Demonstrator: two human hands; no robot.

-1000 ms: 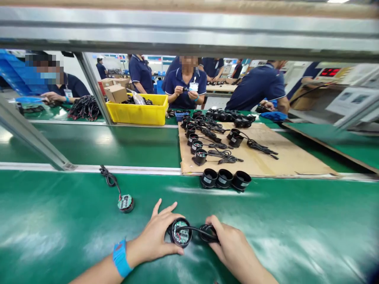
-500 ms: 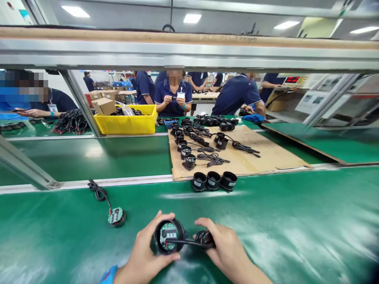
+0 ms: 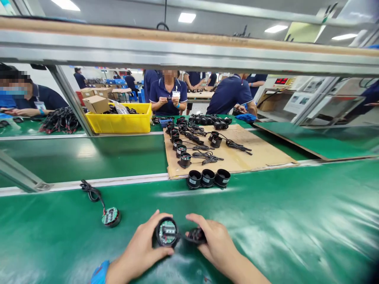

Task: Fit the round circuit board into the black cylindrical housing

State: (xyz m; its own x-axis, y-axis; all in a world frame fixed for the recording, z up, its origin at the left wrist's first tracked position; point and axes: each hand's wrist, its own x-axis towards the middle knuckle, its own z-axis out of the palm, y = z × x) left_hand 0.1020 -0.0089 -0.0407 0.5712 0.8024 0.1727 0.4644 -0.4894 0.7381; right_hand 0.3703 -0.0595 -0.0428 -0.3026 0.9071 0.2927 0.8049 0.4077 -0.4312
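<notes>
My left hand (image 3: 142,247) grips a round black housing (image 3: 166,232) with a green circuit board showing in its open face. A black cable runs from it to a coiled bundle (image 3: 196,235), which my right hand (image 3: 215,241) holds. Both hands rest low over the green belt (image 3: 281,221) near its front edge. A blue wristband (image 3: 99,273) is on my left wrist. To the left on the belt lies a second round board unit (image 3: 110,216) with its black lead (image 3: 91,192) trailing away.
Three empty black housings (image 3: 208,178) stand in a row ahead, by a cardboard sheet (image 3: 251,152) carrying several wired units. A yellow bin (image 3: 120,122) and small boxes sit beyond. Metal frame bars (image 3: 189,53) cross overhead. Several people in dark blue shirts work across the line.
My head has tilted up, so everything sits lower and left in view. My hands have drawn closer together with the housing and cable bundle.
</notes>
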